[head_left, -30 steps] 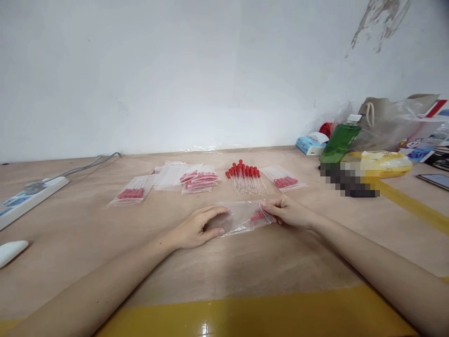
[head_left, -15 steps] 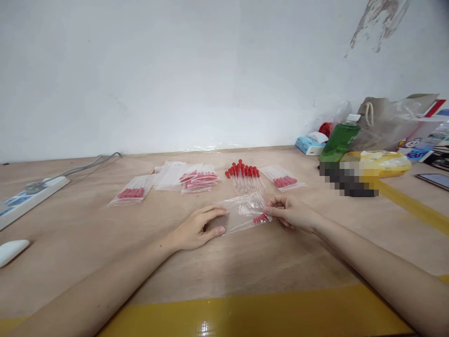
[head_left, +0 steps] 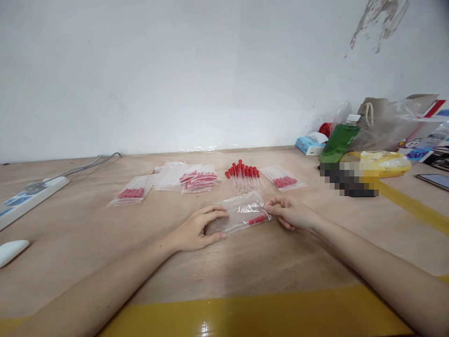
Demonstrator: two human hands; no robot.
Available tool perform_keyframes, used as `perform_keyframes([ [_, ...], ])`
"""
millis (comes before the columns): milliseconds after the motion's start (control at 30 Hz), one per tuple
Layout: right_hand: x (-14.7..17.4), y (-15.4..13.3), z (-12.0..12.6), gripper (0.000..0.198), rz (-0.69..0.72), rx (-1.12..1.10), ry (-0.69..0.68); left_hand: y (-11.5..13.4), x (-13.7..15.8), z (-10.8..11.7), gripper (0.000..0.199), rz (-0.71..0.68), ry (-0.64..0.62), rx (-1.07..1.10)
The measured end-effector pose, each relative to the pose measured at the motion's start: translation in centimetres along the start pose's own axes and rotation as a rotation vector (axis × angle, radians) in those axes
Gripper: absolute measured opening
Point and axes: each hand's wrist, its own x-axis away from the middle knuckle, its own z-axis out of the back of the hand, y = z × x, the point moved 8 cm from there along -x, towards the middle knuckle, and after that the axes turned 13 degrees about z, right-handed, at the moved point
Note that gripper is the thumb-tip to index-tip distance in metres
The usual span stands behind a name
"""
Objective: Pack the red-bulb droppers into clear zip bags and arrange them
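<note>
A clear zip bag (head_left: 242,206) lies flat on the table before me, with a dropper (head_left: 257,219) inside, its red rubber bulb towards the right end. My right hand (head_left: 287,212) pinches the bag's right edge between thumb and fingers. Over the left end rests my left hand (head_left: 205,227), thumb and fingers apart, touching the film without gripping it. Just beyond the bag, several loose glass droppers (head_left: 242,172) with red bulbs are heaped together. A filled bag of droppers (head_left: 283,179) lies to the right of that heap.
Further left are a stack of filled bags (head_left: 201,180), bags without visible droppers (head_left: 166,179) and another filled bag (head_left: 133,189). A power strip (head_left: 52,187) sits at far left. A green bottle (head_left: 339,139), a tissue pack (head_left: 310,146) and a phone (head_left: 435,179) are at right.
The dropper's red bulb has shifted slightly left inside the bag and now shows clear of the right fingers. The right hand's grip at the edge has moved a little. The left hand has barely moved.
</note>
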Motion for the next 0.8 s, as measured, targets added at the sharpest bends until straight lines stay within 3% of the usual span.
perform_keyframes([
  [100,-0.1,0.2,0.3,0.036,0.002,0.032,0.001,0.0,0.0,-0.1,0.043,-0.008,-0.022,0.000],
  [167,-0.5,0.1,1.4,0.037,0.042,0.132,0.070,0.0,0.0,-0.2,0.039,-0.019,-0.038,-0.005],
  [300,-2.2,-1.4,4.6,0.027,0.151,0.433,0.247,0.0,0.0,-0.3,0.031,-0.042,-0.041,-0.013],
  [400,-4.6,-2.7,6.4,0.020,0.135,0.690,0.299,-0.1,0.1,-0.4,0.031,-0.056,-0.034,-0.016],
  [500,-7.5,-3.8,7.2,0.037,0.104,0.873,0.341,-0.1,0.2,-0.4,0.032,-0.068,-0.024,-0.030],
  [567,-9.4,-3.9,6.8,0.040,0.052,0.996,0.293,-0.1,0.2,-0.4,0.032,-0.076,-0.017,-0.032],
  [667,-11.5,-3.0,5.8,0.029,-0.067,1.128,0.155,0.0,0.2,-0.4,0.032,-0.079,-0.016,-0.028],
  [800,-12.3,-3.1,4.9,0.024,-0.072,1.213,0.120,0.2,0.2,-0.4,0.032,-0.082,-0.020,-0.021],
])
